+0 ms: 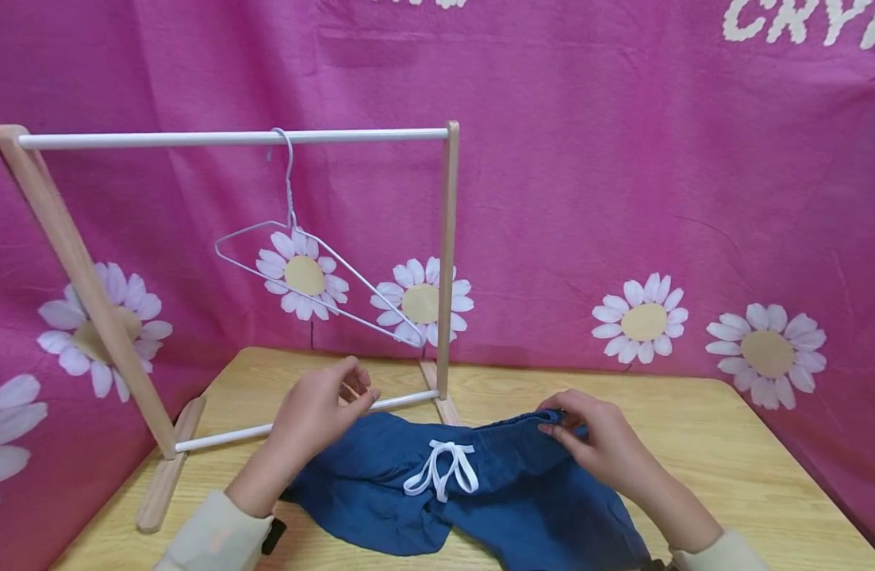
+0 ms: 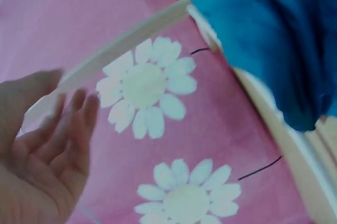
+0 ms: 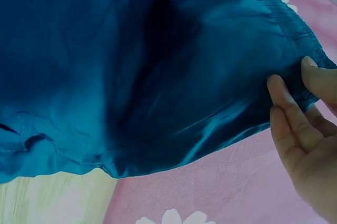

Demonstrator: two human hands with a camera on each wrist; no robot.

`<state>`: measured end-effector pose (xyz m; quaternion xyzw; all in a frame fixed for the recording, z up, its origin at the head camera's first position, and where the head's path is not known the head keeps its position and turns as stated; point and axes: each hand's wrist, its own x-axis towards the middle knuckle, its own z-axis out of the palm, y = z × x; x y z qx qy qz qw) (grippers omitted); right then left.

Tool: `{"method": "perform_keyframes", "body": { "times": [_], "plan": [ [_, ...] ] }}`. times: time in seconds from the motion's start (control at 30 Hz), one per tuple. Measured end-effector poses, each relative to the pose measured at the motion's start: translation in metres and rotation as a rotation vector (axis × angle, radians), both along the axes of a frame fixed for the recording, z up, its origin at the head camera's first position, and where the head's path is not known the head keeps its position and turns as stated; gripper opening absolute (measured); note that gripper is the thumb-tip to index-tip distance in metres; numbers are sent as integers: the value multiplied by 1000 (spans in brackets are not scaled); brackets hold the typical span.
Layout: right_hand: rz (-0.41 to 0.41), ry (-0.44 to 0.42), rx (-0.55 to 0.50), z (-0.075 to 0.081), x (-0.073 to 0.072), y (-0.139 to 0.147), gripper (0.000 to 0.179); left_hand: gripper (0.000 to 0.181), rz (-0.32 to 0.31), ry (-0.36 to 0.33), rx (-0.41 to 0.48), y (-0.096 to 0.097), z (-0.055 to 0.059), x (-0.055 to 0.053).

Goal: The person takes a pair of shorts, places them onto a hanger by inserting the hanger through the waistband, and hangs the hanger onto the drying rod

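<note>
The shorts (image 1: 533, 511) lie on the tabletop (image 1: 701, 444), their waistband (image 1: 512, 428) pinched by the right hand (image 1: 597, 444); the left hand's (image 1: 323, 412) loosely bent fingers hold nothing. Work seems early: one side gripped, hanger (image 1: 290, 214) bare.

A hand could pass between the thin white wire hanger (image 1: 293, 222) and the low white round rod (image 1: 226, 437); an upright pale wooden post (image 1: 447, 262) and a slanting wooden post (image 1: 94, 293) barred the sides, dark-blue cloth drawstring shorts (image 1: 508, 496) the front right.

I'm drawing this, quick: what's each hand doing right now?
Left hand: open, holding nothing.
Right hand: closed, pinching the blue shorts at the waistband.
</note>
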<state>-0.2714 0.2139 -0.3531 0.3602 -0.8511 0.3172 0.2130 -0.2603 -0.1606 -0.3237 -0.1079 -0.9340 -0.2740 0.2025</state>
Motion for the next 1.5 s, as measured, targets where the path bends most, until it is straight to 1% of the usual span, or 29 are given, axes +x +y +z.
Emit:
{"method": "perform_keyframes", "body": {
  "times": [0.1,0.13,0.2,0.33,0.47,0.53,0.63,0.7,0.8,0.9,1.0,1.17,1.3,1.43,1.5],
  "plan": [
    [18,0,6,0,1,1,35,16,-38,166,45,-6,13,-3],
    [24,-5,8,0,2,1,35,15,-48,222,55,-10,18,-5],
    [31,-18,13,0,3,1,35,16,-56,312,67,-19,28,-11],
    [41,-38,17,-3,4,2,34,17,-20,468,124,-39,50,-25],
    [51,-33,22,-3,4,3,33,16,19,589,189,-60,73,-41],
    [51,-19,22,-2,4,3,33,19,36,640,196,-67,82,-48],
    [50,-4,21,-2,4,3,33,27,48,687,189,-75,93,-58],
    [58,4,21,-2,4,3,32,33,40,690,186,-78,99,-64],
    [78,12,21,-2,5,2,31,39,8,666,184,-79,106,-70],
    [90,23,21,-4,5,2,31,42,-29,629,178,-79,111,-73],
    [94,31,22,-6,6,3,31,44,-50,604,168,-79,114,-75],
    [99,34,22,-8,5,4,32,46,-60,587,145,-80,118,-77],
    [101,24,20,-8,6,5,32,46,-57,557,141,-81,121,-76],
    [100,18,20,-10,6,5,31,48,-46,526,142,-81,121,-74],
    [101,17,19,-11,6,5,31,48,-41,524,141,-81,121,-74]
  ]
}}
